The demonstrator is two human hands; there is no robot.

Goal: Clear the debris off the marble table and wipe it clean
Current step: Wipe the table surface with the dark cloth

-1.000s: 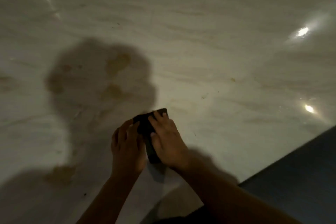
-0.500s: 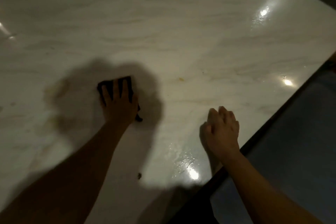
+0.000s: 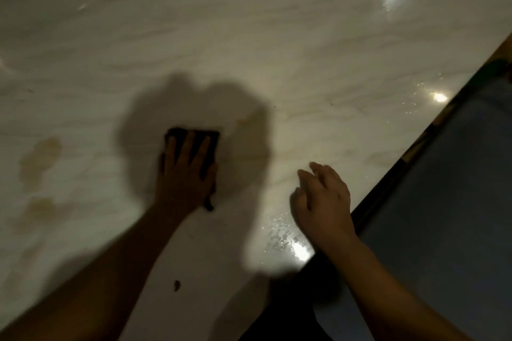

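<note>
I see the table (image 3: 277, 36) filling most of my view, pale veined marble with glare spots. Its right edge runs diagonally, and its far and left sides are cut off. My left hand (image 3: 184, 174) lies flat on the cloth (image 3: 214, 144), fingers straight and slightly spread, pressing it onto the marble near the middle, inside a heavy shadow. My right hand (image 3: 324, 202) is near the table's right edge, fingers loosely bent and holding nothing. I cannot tell whether it touches the surface.

The cloth is dark. Its square far end points away from me and a small tail shows by my wrist, so its long axis seems to run along the hand, which covers most of it. Brownish stains (image 3: 41, 157) lie well to the left, blurred. A small dark crumb (image 3: 176, 284) sits beside my left forearm.
</note>
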